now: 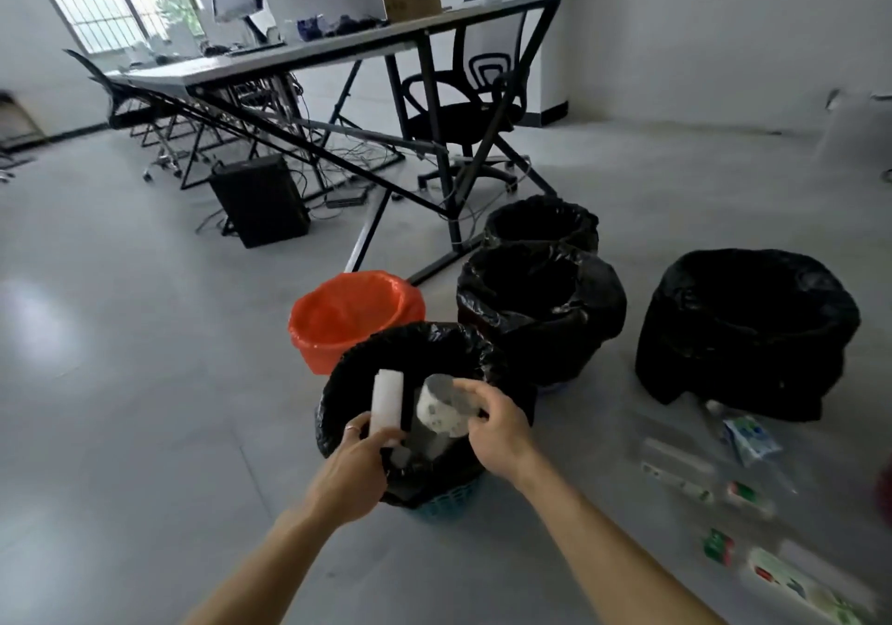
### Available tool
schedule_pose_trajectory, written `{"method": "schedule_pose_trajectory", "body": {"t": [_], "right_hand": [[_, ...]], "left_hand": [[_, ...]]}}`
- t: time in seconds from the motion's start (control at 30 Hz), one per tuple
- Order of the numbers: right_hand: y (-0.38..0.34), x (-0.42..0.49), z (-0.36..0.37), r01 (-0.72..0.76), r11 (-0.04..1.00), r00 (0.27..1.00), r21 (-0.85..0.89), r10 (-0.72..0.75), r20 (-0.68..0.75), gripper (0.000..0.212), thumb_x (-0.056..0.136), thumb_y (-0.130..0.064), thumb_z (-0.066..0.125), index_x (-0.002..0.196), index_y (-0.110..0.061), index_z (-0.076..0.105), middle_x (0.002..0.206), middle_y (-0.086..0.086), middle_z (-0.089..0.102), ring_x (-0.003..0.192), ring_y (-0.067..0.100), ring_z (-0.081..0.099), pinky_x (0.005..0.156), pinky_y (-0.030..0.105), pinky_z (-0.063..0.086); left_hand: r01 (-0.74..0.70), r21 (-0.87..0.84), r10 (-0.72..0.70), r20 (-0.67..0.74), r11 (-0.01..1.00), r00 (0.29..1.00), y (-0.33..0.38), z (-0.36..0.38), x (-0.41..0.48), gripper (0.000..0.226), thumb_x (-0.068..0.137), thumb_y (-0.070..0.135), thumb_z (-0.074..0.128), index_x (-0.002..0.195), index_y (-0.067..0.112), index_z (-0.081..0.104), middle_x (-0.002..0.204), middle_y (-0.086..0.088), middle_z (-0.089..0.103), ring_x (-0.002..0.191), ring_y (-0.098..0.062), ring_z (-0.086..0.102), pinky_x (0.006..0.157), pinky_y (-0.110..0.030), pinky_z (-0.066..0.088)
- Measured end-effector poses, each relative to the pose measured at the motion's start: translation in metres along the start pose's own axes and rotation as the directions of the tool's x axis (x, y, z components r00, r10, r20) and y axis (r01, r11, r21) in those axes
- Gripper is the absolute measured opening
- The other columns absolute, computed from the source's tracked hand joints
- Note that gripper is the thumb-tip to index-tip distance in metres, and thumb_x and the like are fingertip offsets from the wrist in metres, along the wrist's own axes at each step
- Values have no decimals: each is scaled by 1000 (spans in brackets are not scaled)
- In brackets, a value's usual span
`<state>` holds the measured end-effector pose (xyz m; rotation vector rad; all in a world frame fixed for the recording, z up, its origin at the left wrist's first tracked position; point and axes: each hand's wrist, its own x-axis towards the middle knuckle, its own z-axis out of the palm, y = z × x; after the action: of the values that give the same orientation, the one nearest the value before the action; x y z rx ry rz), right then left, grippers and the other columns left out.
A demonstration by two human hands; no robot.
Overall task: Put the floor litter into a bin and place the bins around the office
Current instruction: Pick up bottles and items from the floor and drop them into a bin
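Note:
Over the nearest bin (pixel 338 383), a blue basket lined with a black bag, my left hand (pixel 355 465) grips the lower end of a white cylinder (pixel 386 405) held upright. My right hand (pixel 492 424) pinches the rim of a white paper cup (pixel 441 410) tilted on its side above the bin's mouth. A small pale scrap lies inside the bin. An orange-lined bin (pixel 352 315) stands just behind. Three black-lined bins (pixel 540 296) (pixel 543 221) (pixel 745 330) stand to the right. Plastic bottles and wrappers (pixel 743 436) lie scattered on the floor at the right.
A long desk (pixel 313 52) with black metal legs runs back to the left, with a monitor, a cardboard box and cables. An office chair (pixel 475 108) stands behind it and a black computer case (pixel 258 200) beside its legs. Grey floor stretches left.

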<state>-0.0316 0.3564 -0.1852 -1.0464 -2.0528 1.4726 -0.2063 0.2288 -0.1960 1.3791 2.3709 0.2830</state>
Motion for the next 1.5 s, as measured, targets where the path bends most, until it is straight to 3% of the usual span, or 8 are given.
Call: {"method": "schedule_pose_trajectory", "body": {"t": [0.2, 0.37, 0.53, 0.77, 0.97, 1.13, 1.3, 1.5], "right_hand": [[55, -1, 7, 105, 866, 982, -489, -12, 191, 60, 92, -2, 44, 146, -29, 46, 164, -6, 20, 153, 20, 11, 124, 37, 16], [78, -34, -3, 21, 915, 996, -403, 15, 86, 50, 94, -17, 50, 143, -26, 51, 158, -3, 35, 148, 18, 26, 118, 24, 18], [140, -78, -62, -281, 908, 960, -312, 260, -108, 45, 93, -19, 55, 138, -17, 56, 143, 2, 55, 133, 21, 48, 107, 20, 30], [255, -157, -150, -694, 698, 694, -178, 582, -423, 47, 94, -24, 55, 141, -20, 48, 147, 6, 45, 136, 25, 40, 108, 30, 36], [329, -193, -204, -749, 663, 517, -9, 575, -634, 48, 93, -3, 42, 139, -14, 48, 143, 12, 45, 130, 30, 41, 108, 33, 37], [375, -191, -236, -712, 665, 652, -225, 507, -564, 69, 92, 2, 51, 154, -18, 27, 165, 5, 16, 149, 27, 21, 119, 38, 27], [396, -174, -236, -690, 502, 720, -522, 551, -422, 89, 90, 0, 53, 159, -32, 6, 167, -4, -9, 150, 27, 14, 117, 45, 29], [389, -158, -194, -760, 401, 647, -512, 539, -539, 55, 97, -12, 50, 148, -18, 28, 152, 3, 36, 129, 35, 37, 94, 39, 44]], "left_hand": [[-21, 191, -10, 158, 981, 987, 5, 19, 2, 49, 93, 22, 39, 138, 39, 48, 133, 0, 55, 122, -26, 53, 98, -36, 47], [-39, 208, 64, -116, 977, 991, 37, 33, 1, 47, 94, 27, 46, 140, 31, 44, 139, 2, 48, 127, -24, 47, 94, -37, 47], [-403, 132, 415, -87, 906, 906, 122, 79, 20, 41, 85, 17, 58, 126, 24, 57, 134, 1, 53, 120, -26, 54, 87, -36, 53], [-613, 98, 558, 323, 784, 764, 249, 194, 39, 53, 93, 28, 51, 144, 34, 39, 153, 3, 34, 140, -21, 35, 110, -36, 36], [-740, 227, 568, 513, 633, 643, 316, 293, 62, 67, 92, 30, 56, 152, 27, 27, 162, -4, 22, 148, -25, 23, 119, -41, 22], [-812, 205, 591, 592, 547, 548, 337, 359, 73, 80, 94, 37, 55, 157, 37, 5, 167, 9, 3, 153, -18, 8, 122, -46, 12], [-750, 216, 556, 551, 625, 622, 305, 372, 74, 70, 85, 40, 64, 147, 29, 32, 147, 4, 39, 128, -24, 48, 101, -38, 43], [-621, 309, 271, 699, 720, 662, 256, 345, 79, 76, 77, 41, 74, 141, 26, 35, 133, 0, 50, 112, -26, 60, 86, -35, 50]]}}
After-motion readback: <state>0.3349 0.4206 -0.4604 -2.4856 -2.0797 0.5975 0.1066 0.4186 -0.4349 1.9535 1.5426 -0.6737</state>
